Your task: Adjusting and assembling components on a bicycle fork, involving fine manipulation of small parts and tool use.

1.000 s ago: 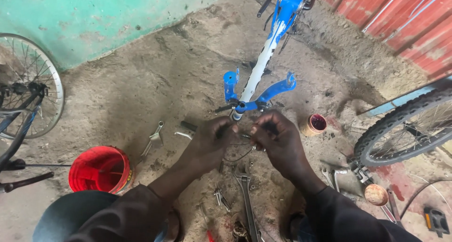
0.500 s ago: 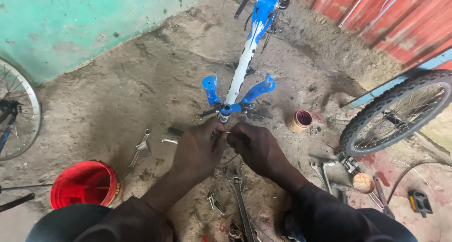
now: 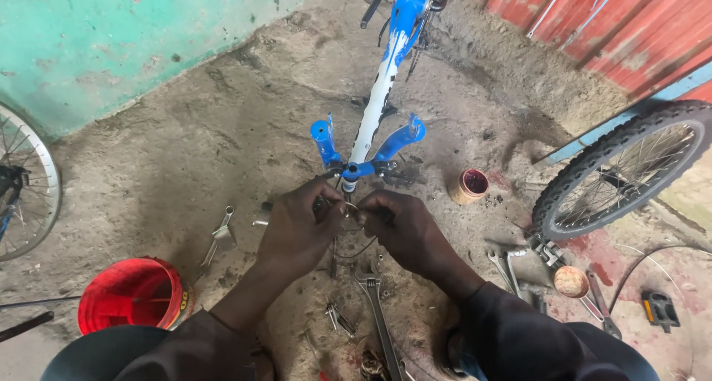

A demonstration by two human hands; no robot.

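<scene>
Just below the blue frame (image 3: 377, 106), my left hand (image 3: 300, 229) and right hand (image 3: 404, 229) pinch a thin cable (image 3: 354, 249) between closed fingers. Fitting looks unfinished: wrenches (image 3: 374, 296) lie loose beneath my fingers, wheel (image 3: 623, 177) off rightward.

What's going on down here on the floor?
A person crouches over a blue and white bicycle frame lying on the dirt floor. Both hands, left hand and right hand, meet at the frame's near end, pinching a small metal part that is too hidden to identify. A red bucket, a small tin, wrenches and a wheel lie around.
</scene>
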